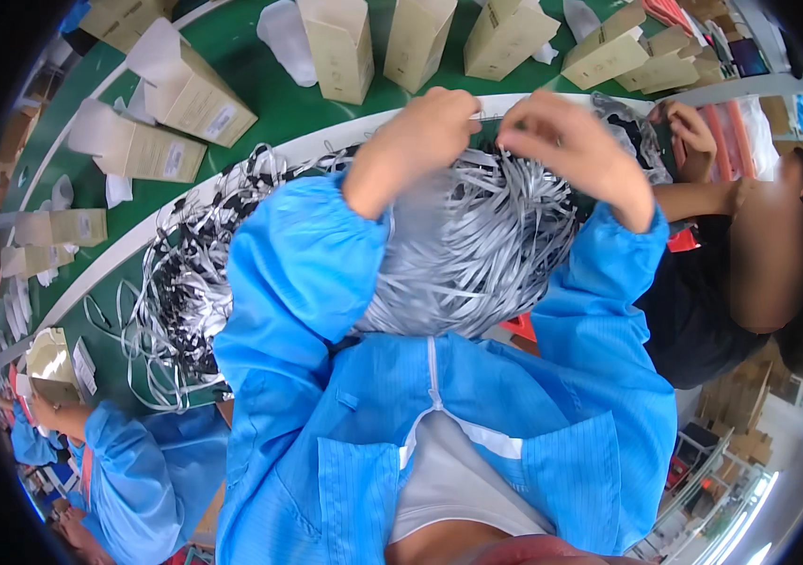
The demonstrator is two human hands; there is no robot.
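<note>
A large heap of silver-grey flat straps (477, 268) with black parts lies at the table's near edge, right in front of me. Over its far side is my left hand (411, 141), its fingers closed in a pinch; whatever is between them is too small to name. My right hand (566, 146) is a short way to the right, above the same heap. Its fingers are curled in and partly blurred, the tips close to the strap ends, and what they pinch cannot be made out. To the left the heap runs on as a tangle of black and white straps (190, 301).
Open beige cardboard boxes (336, 52) stand in a row along the green table (279, 122), beyond a pale curved rail (128, 245). A co-worker in dark clothes (693, 301) is close on my right. Another in a blue smock (152, 471) works at the lower left.
</note>
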